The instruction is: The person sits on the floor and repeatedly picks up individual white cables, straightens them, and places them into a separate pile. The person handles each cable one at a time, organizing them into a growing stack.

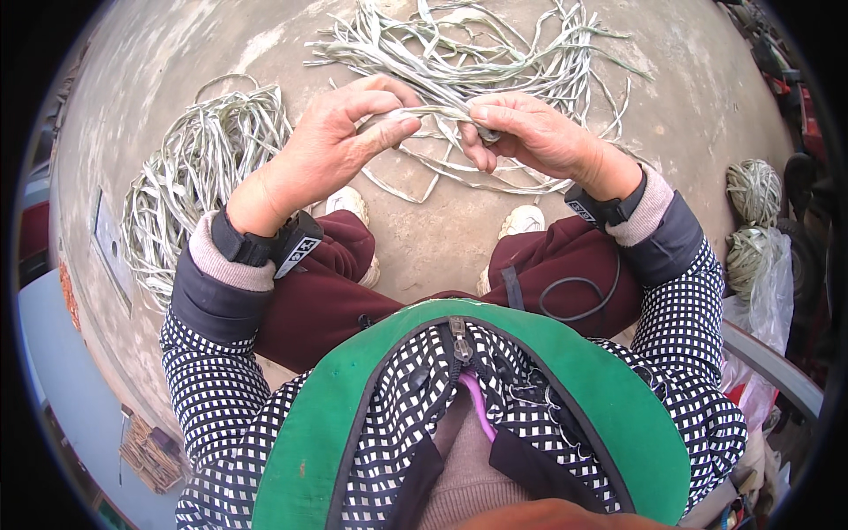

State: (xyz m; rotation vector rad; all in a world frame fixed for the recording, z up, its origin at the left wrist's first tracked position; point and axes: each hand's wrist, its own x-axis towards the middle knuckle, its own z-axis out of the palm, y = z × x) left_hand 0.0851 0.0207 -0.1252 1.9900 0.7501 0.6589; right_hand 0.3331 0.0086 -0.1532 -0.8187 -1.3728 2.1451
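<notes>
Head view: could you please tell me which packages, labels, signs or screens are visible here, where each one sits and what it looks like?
Left wrist band tag: small rectangular label on the black band, black with white marks.
Right wrist band tag: small label on the black band, black with pale marks.
Plastic bag: clear and crumpled, on the right edge beside balls of twine.
No signs or screens show.

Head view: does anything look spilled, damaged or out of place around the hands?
Nothing stands out. Both hands, left and right, pinch a pale fibre strand between them. Loose strips lie ahead on the concrete floor, a coiled bundle to the left.
</notes>
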